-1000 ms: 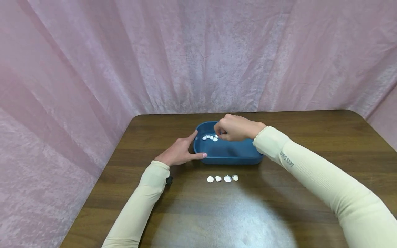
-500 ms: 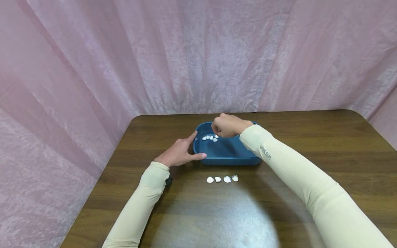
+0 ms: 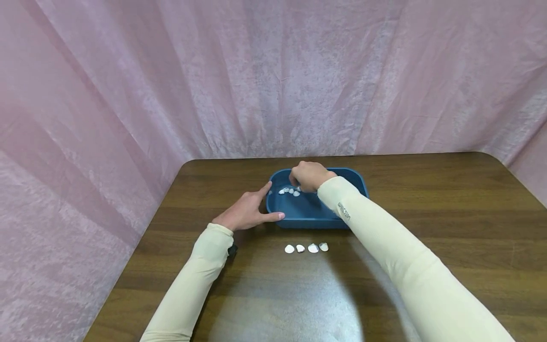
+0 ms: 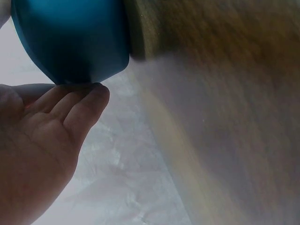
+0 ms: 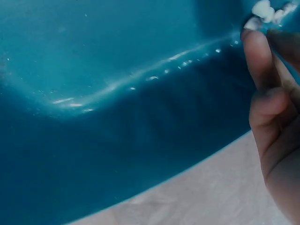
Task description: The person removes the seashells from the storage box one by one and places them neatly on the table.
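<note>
A blue plastic tray (image 3: 301,209) stands on the wooden table. Several small white seashells (image 3: 291,191) lie clustered in its left part. My left hand (image 3: 244,209) rests against the tray's left end, thumb along the front rim and fingers extended to the left wall. In the left wrist view, the fingers (image 4: 84,105) touch the tray's outside. My right hand (image 3: 311,175) reaches down into the tray, its fingers curled. At its fingertips (image 5: 258,47), the right wrist view shows it pinching a seashell (image 5: 253,23) beside the cluster; the grip is partly hidden.
Several more white seashells (image 3: 313,248) lie in a row on the table (image 3: 427,199) in front of the tray. A pink curtain (image 3: 273,80) hangs behind the table. The right forearm crosses over the tray's front right corner.
My right hand and forearm have shifted left, with the fingers lower at the shell cluster. The left hand keeps its place on the tray, and the row of seashells looks unchanged.
</note>
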{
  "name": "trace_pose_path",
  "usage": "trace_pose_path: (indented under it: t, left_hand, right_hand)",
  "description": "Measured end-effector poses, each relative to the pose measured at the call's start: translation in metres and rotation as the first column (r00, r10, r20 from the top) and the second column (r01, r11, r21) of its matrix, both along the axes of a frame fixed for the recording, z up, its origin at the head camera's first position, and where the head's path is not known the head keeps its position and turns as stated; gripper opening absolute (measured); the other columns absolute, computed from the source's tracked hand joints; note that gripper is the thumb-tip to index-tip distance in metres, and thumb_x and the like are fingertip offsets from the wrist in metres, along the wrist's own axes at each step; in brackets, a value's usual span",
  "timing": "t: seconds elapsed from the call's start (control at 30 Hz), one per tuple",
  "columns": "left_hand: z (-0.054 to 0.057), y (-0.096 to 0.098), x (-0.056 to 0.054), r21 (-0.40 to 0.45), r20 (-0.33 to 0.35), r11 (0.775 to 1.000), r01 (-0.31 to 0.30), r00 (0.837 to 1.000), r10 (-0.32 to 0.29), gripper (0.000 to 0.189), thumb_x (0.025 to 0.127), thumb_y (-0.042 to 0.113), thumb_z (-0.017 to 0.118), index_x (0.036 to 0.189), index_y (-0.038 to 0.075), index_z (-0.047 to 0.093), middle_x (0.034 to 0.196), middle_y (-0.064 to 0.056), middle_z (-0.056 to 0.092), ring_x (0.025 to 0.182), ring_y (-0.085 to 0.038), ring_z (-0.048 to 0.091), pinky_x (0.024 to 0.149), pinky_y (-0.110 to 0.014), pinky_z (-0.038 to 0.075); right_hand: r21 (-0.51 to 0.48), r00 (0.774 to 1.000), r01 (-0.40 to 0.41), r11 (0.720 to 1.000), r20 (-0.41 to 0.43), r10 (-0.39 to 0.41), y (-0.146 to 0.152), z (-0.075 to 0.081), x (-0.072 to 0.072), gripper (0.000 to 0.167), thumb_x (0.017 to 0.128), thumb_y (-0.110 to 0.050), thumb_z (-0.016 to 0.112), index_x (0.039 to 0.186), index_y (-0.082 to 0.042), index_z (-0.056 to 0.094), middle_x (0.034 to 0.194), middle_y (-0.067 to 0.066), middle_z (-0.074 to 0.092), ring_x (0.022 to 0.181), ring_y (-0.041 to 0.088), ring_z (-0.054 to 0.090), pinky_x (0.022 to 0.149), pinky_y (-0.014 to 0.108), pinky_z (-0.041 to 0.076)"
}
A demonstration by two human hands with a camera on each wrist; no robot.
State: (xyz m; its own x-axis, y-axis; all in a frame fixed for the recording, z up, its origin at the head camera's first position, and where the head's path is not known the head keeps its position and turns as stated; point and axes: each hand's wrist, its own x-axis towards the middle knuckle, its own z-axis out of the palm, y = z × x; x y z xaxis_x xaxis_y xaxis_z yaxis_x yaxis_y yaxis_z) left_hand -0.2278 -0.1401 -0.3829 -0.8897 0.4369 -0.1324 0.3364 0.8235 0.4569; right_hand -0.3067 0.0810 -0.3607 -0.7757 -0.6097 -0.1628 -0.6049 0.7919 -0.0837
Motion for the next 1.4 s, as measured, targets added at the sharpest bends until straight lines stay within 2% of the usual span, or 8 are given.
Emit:
trace_pose_path:
  t: [0.17,0.3,0.53,0.8,1.13,1.4]
  left_hand:
    - [-0.001,0.000,0.000,-0.005,0.002,1.000,-0.002,1.000,0.002,0.110,0.085,0.069,0.066,0.163,0.013,0.013,0.160,-0.018,0.039,0.144,-0.031,0.046,0.115,-0.048,0.043]
    - [-0.001,0.000,0.000,-0.003,0.003,1.000,-0.005,1.000,0.005,0.110,0.084,0.069,0.066,0.163,0.013,0.013,0.160,-0.017,0.039,0.144,-0.031,0.046,0.116,-0.048,0.042]
    - [0.000,0.000,0.000,0.008,0.011,1.000,-0.001,1.000,0.001,0.110,0.084,0.069,0.066,0.163,0.013,0.013,0.162,-0.016,0.037,0.145,-0.030,0.045,0.116,-0.048,0.042]
    - [-0.001,0.000,0.000,0.005,0.018,1.000,-0.012,1.000,0.012,0.110,0.084,0.070,0.066,0.163,0.015,0.013,0.162,-0.014,0.036,0.146,-0.031,0.043,0.116,-0.049,0.042]
    - [-0.001,0.000,0.001,0.001,0.027,1.000,-0.021,0.999,0.021,0.111,0.083,0.072,0.065,0.163,0.015,0.013,0.163,-0.014,0.034,0.147,-0.031,0.042,0.117,-0.049,0.040]
    - [-0.002,-0.001,0.000,-0.001,0.007,1.000,-0.011,1.000,0.011,0.111,0.083,0.071,0.065,0.163,0.014,0.013,0.160,-0.017,0.039,0.143,-0.030,0.047,0.115,-0.048,0.043]
  right_hand:
    - [0.049,0.999,0.029,0.998,-0.021,-0.028,-0.002,-0.009,-0.002,0.024,0.095,-0.009,0.068,0.116,-0.016,0.074,0.116,0.007,0.073,0.102,0.023,0.070,0.089,0.041,0.059]
    - [0.049,0.999,0.028,0.998,-0.027,-0.026,-0.003,-0.014,-0.002,0.027,0.095,-0.005,0.066,0.118,-0.015,0.074,0.116,0.007,0.074,0.101,0.023,0.070,0.089,0.038,0.059]
    - [0.047,0.997,0.010,0.999,-0.078,-0.007,-0.004,-0.018,0.000,0.015,0.093,-0.003,0.069,0.100,-0.014,0.077,0.100,0.005,0.074,0.085,0.018,0.067,0.080,0.033,0.059]
    - [0.043,0.994,-0.024,0.999,-0.103,0.028,-0.002,-0.018,0.001,0.016,0.092,-0.001,0.068,0.083,-0.013,0.074,0.082,0.003,0.070,0.073,0.016,0.061,0.069,0.030,0.054]
    - [0.040,0.996,-0.016,0.999,-0.085,0.020,0.002,-0.013,-0.003,0.007,0.090,-0.009,0.074,0.086,-0.015,0.076,0.085,0.001,0.072,0.075,0.016,0.063,0.072,0.033,0.057]
    - [0.027,0.997,-0.042,0.999,-0.061,0.043,0.006,-0.001,0.001,0.016,0.091,-0.007,0.069,0.078,-0.015,0.073,0.076,0.000,0.069,0.068,0.014,0.059,0.065,0.029,0.053]
